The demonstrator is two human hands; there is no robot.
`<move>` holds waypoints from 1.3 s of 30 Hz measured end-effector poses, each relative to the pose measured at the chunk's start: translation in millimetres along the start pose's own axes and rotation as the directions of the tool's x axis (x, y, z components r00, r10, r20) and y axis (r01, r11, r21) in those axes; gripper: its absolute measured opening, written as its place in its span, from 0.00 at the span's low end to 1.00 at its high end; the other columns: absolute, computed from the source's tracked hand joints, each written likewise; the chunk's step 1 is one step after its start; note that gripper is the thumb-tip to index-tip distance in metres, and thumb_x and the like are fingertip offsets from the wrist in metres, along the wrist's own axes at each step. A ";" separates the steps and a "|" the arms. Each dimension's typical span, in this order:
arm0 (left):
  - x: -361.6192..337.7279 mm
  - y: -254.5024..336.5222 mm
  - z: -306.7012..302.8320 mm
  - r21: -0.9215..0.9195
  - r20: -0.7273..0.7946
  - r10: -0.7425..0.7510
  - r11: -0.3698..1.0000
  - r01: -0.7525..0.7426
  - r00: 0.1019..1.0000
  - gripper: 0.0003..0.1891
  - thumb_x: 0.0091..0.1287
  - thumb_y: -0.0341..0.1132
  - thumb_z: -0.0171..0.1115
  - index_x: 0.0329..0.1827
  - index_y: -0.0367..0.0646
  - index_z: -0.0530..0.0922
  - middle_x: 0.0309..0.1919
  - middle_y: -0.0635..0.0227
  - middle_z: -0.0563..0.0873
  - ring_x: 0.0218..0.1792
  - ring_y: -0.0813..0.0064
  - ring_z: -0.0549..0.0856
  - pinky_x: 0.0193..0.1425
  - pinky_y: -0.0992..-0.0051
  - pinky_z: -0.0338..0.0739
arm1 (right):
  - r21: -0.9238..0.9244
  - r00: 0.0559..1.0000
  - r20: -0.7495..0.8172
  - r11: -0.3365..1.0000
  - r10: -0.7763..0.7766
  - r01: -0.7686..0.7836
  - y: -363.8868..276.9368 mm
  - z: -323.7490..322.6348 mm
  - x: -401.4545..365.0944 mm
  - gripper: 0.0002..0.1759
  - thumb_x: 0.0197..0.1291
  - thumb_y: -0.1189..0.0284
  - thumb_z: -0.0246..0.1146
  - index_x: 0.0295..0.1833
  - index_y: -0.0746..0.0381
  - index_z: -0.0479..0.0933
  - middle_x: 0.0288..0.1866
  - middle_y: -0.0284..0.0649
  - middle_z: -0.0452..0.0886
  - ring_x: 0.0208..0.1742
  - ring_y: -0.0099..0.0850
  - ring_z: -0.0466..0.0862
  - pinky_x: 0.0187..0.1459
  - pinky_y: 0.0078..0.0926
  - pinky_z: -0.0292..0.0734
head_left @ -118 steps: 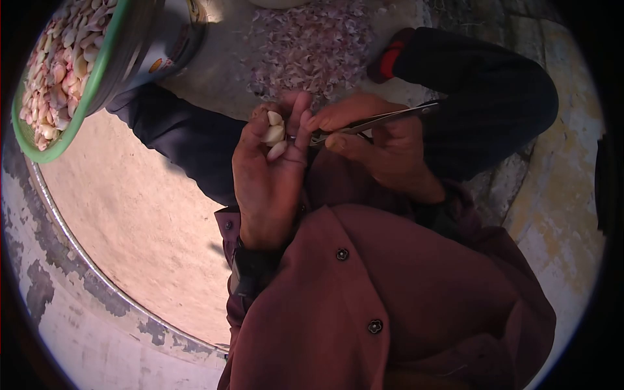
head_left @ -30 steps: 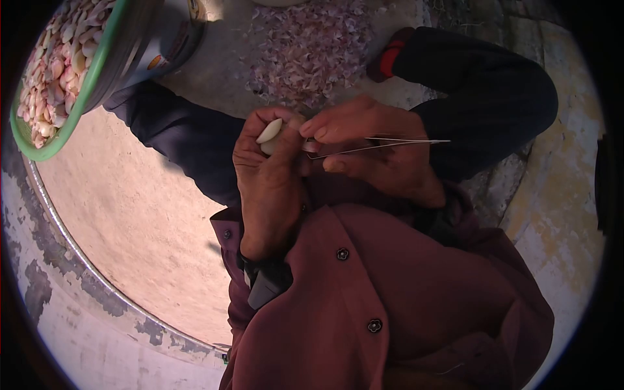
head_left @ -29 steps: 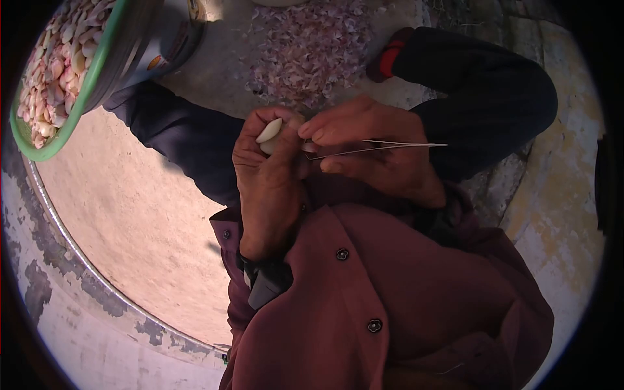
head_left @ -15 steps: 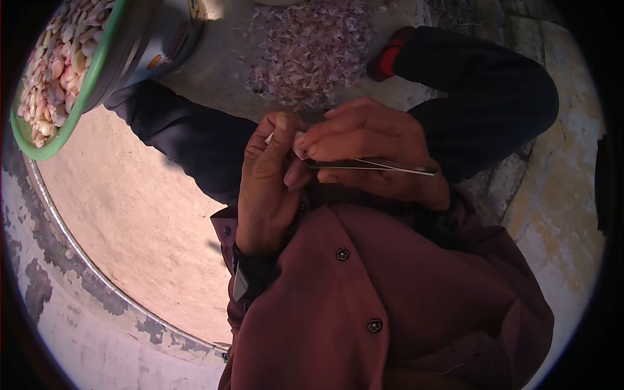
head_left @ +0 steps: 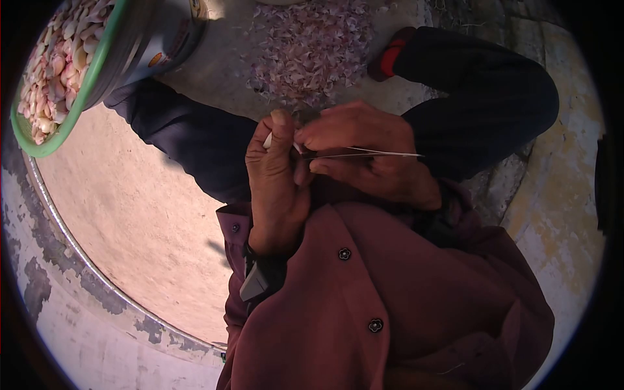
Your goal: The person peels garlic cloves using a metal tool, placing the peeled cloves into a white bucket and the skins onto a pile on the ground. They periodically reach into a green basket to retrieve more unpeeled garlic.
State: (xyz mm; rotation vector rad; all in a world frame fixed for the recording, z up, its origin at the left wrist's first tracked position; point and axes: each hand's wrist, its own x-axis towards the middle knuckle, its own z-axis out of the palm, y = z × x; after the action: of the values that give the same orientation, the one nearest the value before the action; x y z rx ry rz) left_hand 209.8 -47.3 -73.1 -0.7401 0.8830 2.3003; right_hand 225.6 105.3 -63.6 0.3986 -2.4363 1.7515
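In the upper left of the frame a green-rimmed bowl (head_left: 40,152) of pinkish-white cloves is sitting beside a wide round metal tray (head_left: 130,214). At centre, the left hand (head_left: 276,188) is curling tightly around a white garlic clove (head_left: 267,140), having rolled back-to-camera since a second ago, so only a sliver of it is showing. Just to the right, the right hand (head_left: 374,166) is pinching a thin metal knife (head_left: 390,154), now edge-on with its tip meeting the clove, so the paring appears to be carrying on below the purple garlic skins (head_left: 312,45) heaped at top centre.
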 end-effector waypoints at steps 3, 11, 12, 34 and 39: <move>0.7 0.8 2.7 0.011 -0.033 0.002 1.000 -0.002 0.999 0.13 0.72 0.45 0.57 0.34 0.45 0.73 0.21 0.74 0.77 0.13 0.89 0.66 0.16 0.86 0.58 | 0.009 0.999 -0.007 0.999 0.034 -0.034 -2.9 1.3 -0.4 0.12 0.52 0.72 0.73 0.42 0.61 0.82 0.42 0.36 0.87 0.45 0.32 0.86 0.51 0.36 0.79; -0.8 6.5 3.5 0.038 0.010 -0.079 0.996 0.078 0.997 0.13 0.72 0.45 0.58 0.34 0.46 0.73 0.21 0.75 0.76 0.15 0.89 0.67 0.17 0.86 0.59 | 0.398 0.919 0.055 0.836 0.389 -0.378 -10.6 4.4 -3.1 0.08 0.62 0.77 0.65 0.46 0.67 0.79 0.42 0.45 0.85 0.43 0.30 0.86 0.47 0.27 0.82; -0.4 7.0 4.6 0.056 0.004 -0.088 0.995 0.087 0.996 0.13 0.73 0.45 0.57 0.34 0.46 0.73 0.21 0.76 0.75 0.15 0.89 0.67 0.17 0.86 0.58 | 0.597 0.889 0.075 0.693 0.453 -0.403 -8.8 6.0 -2.5 0.08 0.64 0.78 0.63 0.46 0.69 0.77 0.42 0.46 0.85 0.43 0.30 0.86 0.46 0.26 0.82; 3.2 22.4 -25.5 0.073 0.284 -0.005 0.997 -0.016 0.959 0.13 0.76 0.39 0.51 0.47 0.37 0.76 0.32 0.61 0.82 0.33 0.77 0.80 0.38 0.80 0.74 | 0.735 0.892 -0.134 0.647 0.431 -0.202 6.0 10.2 2.8 0.04 0.65 0.79 0.61 0.43 0.69 0.78 0.41 0.43 0.84 0.45 0.28 0.84 0.51 0.24 0.78; 0.4 15.4 -4.1 0.079 -0.011 -0.003 0.997 0.004 1.000 0.09 0.72 0.31 0.56 0.50 0.37 0.75 0.35 0.66 0.82 0.31 0.81 0.78 0.37 0.82 0.73 | 0.724 0.894 -0.153 0.664 0.420 -0.188 7.4 9.1 1.5 0.04 0.65 0.80 0.62 0.43 0.69 0.78 0.41 0.43 0.84 0.45 0.28 0.84 0.51 0.24 0.78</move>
State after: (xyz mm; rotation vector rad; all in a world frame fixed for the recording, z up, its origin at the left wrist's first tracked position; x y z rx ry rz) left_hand 200.5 -59.9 -69.7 -0.7200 0.9710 2.2466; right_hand 222.7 98.8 -72.9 -0.2661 -1.6028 2.6195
